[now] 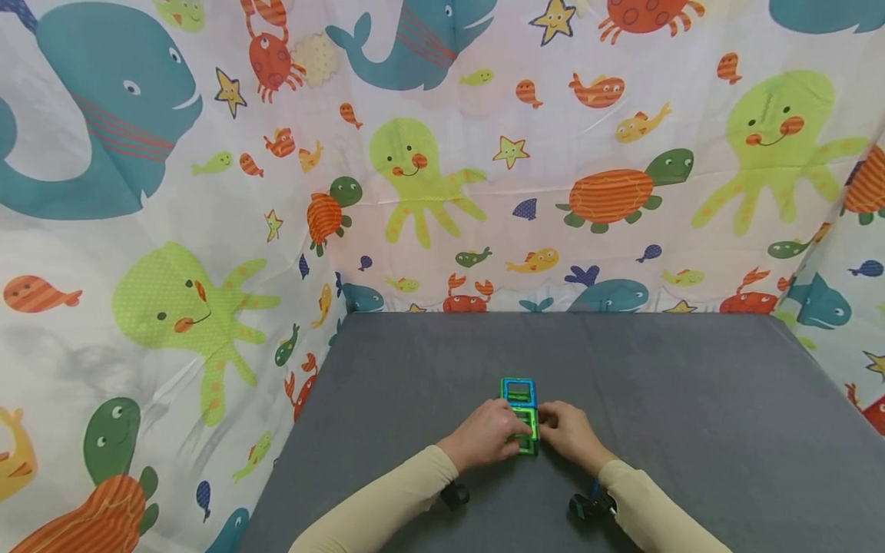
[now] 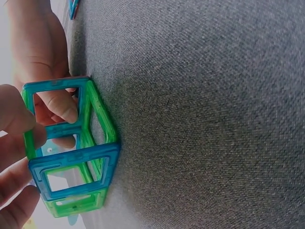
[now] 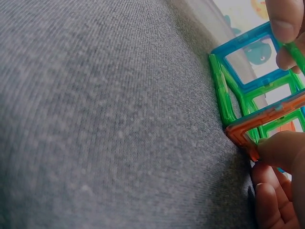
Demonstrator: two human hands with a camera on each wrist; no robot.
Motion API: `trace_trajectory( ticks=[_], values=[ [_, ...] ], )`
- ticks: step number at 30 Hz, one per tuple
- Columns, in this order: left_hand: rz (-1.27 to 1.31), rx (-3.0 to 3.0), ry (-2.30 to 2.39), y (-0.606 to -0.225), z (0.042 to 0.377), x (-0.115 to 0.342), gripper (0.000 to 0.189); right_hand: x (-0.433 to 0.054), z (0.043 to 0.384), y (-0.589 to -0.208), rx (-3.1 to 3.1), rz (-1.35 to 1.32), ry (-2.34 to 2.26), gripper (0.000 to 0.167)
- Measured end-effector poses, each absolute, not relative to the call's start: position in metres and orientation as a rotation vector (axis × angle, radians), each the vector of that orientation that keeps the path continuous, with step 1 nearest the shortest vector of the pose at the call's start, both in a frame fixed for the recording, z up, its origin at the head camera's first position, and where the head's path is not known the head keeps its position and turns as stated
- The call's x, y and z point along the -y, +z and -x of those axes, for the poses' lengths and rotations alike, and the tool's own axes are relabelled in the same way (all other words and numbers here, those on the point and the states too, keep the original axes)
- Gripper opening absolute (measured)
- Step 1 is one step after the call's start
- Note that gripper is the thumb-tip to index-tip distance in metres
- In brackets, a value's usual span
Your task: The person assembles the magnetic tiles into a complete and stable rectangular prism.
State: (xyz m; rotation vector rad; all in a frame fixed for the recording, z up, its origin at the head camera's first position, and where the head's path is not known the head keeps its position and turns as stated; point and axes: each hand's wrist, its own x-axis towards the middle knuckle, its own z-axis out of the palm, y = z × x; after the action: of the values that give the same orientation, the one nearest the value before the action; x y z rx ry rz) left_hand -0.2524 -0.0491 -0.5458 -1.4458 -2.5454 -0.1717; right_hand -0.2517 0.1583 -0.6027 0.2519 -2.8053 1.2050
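Note:
A small box-like build of square magnetic tiles (image 1: 520, 393), blue and green with open centres, stands on the grey cloth between the hands. My left hand (image 1: 487, 434) reaches over it from the left, fingers and thumb pinching a green tile (image 2: 29, 143) at its top. On the other side, my right hand (image 1: 574, 436) holds an orange tile (image 3: 245, 128) by its edge, the thumb reaching into the frame. That orange tile stands upright against the green tiles. Parts of the build are hidden behind the left hand in the head view.
A grey cloth-covered table (image 1: 657, 399) spreads around the build. Behind and to the left hangs a white curtain (image 1: 470, 276) printed with sea animals. Black wrist devices (image 1: 591, 507) sit low by both forearms.

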Motion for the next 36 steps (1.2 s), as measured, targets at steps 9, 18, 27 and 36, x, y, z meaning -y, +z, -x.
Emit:
trace_trajectory(
  ticks=[9, 18, 27, 36],
  values=[
    [1.436, 2.533, -0.374, -0.543, 0.257, 0.050, 0.019, -0.157, 0.249, -0.601, 2.807, -0.242, 1.226, 0.020],
    [0.878, 2.685, -1.145, -0.545, 0.288, 0.052, 0.030, -0.163, 0.237, -0.595, 2.740, -0.151, 1.429, 0.031],
    [0.517, 2.843, -1.721, -0.557, 0.316, 0.053, 0.055, -0.145, 0.195, -0.587, 2.466, 0.284, 1.991, 0.039],
    [0.435, 2.902, -1.878, -0.564, 0.329, 0.052, 0.069, -0.132, 0.178, -0.590, 2.367, 0.351, 2.240, 0.065]
  ],
)
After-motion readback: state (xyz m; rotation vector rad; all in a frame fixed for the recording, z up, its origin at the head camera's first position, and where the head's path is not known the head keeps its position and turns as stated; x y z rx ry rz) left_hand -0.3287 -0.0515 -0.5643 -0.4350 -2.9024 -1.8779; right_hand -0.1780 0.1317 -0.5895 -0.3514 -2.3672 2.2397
